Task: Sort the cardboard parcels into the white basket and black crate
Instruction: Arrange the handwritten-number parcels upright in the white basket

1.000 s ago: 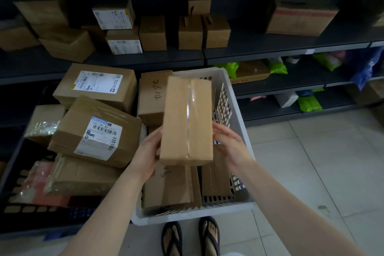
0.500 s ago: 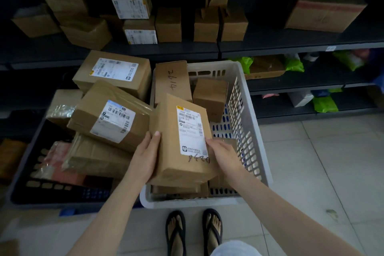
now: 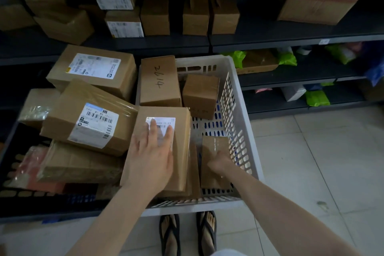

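A white basket point(image 3: 239, 89) stands on the floor in front of me, holding several cardboard parcels. My left hand point(image 3: 151, 156) presses flat, fingers straight, on a labelled parcel point(image 3: 180, 151) lying at the basket's near left. My right hand point(image 3: 220, 161) reaches down to the near right, its fingers curled on a small taped parcel point(image 3: 216, 143) by the basket wall. Farther in are a parcel marked 2614 point(image 3: 160, 81) and a small cube box point(image 3: 200, 93). To the left, the black crate point(image 3: 12, 193) is piled with larger labelled parcels point(image 3: 89, 124).
Dark shelves point(image 3: 270, 37) behind carry more cardboard boxes point(image 3: 195, 16); lower shelves hold green bags point(image 3: 316, 97). Pale floor tiles point(image 3: 311, 162) spread to the right. My sandalled feet point(image 3: 187, 233) stand just before the basket.
The parcel I held in both hands was turned label-up and laid down in the white basket. My right hand left it and dropped onto the small parcel at the right.
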The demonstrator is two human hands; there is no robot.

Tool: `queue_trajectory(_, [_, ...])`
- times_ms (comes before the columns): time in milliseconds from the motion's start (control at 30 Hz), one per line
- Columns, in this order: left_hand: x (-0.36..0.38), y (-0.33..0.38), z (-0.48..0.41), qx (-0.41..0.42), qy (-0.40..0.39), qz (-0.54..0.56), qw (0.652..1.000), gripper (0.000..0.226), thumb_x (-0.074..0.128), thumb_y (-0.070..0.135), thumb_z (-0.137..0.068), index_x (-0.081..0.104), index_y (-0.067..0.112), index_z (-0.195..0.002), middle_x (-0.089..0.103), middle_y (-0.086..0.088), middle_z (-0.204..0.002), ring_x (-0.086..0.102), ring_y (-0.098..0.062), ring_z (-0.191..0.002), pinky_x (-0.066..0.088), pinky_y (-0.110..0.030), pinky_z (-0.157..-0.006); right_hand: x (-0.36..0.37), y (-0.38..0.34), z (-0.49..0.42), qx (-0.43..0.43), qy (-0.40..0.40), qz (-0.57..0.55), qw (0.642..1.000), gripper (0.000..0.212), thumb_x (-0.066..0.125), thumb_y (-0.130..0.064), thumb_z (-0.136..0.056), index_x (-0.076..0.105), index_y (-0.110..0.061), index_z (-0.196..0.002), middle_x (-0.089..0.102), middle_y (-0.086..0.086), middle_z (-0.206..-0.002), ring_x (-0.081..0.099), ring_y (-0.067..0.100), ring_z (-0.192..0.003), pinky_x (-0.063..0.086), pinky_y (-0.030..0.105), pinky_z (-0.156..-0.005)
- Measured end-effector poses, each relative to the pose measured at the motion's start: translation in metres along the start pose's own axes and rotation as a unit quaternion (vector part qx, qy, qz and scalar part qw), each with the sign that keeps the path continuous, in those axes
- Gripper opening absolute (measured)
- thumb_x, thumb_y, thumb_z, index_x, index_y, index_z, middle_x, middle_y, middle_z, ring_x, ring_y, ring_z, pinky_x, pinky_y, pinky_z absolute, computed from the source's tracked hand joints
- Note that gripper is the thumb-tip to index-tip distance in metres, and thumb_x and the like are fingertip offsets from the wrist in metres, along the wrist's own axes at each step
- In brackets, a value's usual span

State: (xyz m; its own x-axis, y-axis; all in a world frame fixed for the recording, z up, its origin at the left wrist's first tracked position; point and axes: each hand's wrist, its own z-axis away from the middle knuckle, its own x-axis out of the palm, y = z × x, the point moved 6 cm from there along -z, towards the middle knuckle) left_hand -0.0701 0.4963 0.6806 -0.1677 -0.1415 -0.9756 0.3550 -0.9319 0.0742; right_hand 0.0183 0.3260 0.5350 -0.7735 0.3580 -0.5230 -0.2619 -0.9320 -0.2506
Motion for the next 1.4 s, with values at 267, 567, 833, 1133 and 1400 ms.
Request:
queue_trajectory(267, [0.028,-0.01,0.0,-0.135,-0.074,0.066,0.986,0.111,0.025,0.095,-0.06,-0.031,0.041,-0.14,-0.03,-0.015,-0.152,-0.02,-0.04,-0.142,0.003,-0.063,-0.112,0.021,0.005,-0.028,0.03,0.094,0.149,0.984,0.1,0.059,-0.038,-0.088,-0.018,-0.028,-0.15,-0.014,0.029,-0.155,-0.007,0.05,-0.142,0.022,0.063,-0.11])
queue_trajectory(567, [0.023,-0.013,0.0,-0.18,-0.092,0.12,0.972,0.115,0.044,0.088,-0.061,-0.029,0.044,-0.138,-0.028,-0.009,-0.152,-0.013,-0.036,-0.143,0.016,-0.057,-0.111,0.029,0.005,-0.043,0.043,0.129,0.117,0.984,0.104,0.059,-0.05,-0.086,-0.021,-0.029,-0.149,-0.004,0.03,-0.154,0.02,0.047,-0.138,0.038,0.052,-0.103])
queue_trajectory(833, [-0.002,-0.032,0.011,-0.211,0.044,0.415,0.884,0.106,0.051,0.082,-0.042,0.016,0.056,-0.139,0.008,0.013,-0.155,0.008,-0.02,-0.144,0.021,-0.06,-0.112,0.025,0.006,-0.04,0.026,0.099,0.023,0.994,0.098,0.061,-0.036,-0.088,-0.017,-0.039,-0.148,0.009,0.026,-0.15,0.036,0.04,-0.125,0.043,0.045,-0.095])
queue_trajectory(1133, [-0.035,-0.032,-0.001,-0.163,0.116,0.416,0.887,0.099,0.054,0.08,-0.05,0.021,0.048,-0.138,0.02,0.007,-0.15,0.02,-0.022,-0.141,0.027,-0.06,-0.109,0.011,-0.025,-0.014,-0.068,0.091,-0.014,0.993,0.091,0.064,-0.048,-0.079,0.001,-0.043,-0.145,0.024,0.021,-0.138,0.038,0.044,-0.122,0.043,0.055,-0.097])
queue_trajectory(1400, [-0.065,0.006,-0.001,-0.144,0.145,0.443,0.873,0.103,0.052,0.081,-0.052,0.016,0.046,-0.142,0.014,0.003,-0.154,0.013,-0.024,-0.143,0.022,-0.061,-0.111,-0.148,-0.069,0.042,-0.17,0.168,-0.118,0.964,0.093,0.067,-0.05,-0.072,0.009,-0.046,-0.145,0.032,0.015,-0.139,0.047,0.039,-0.115,0.046,0.054,-0.096])
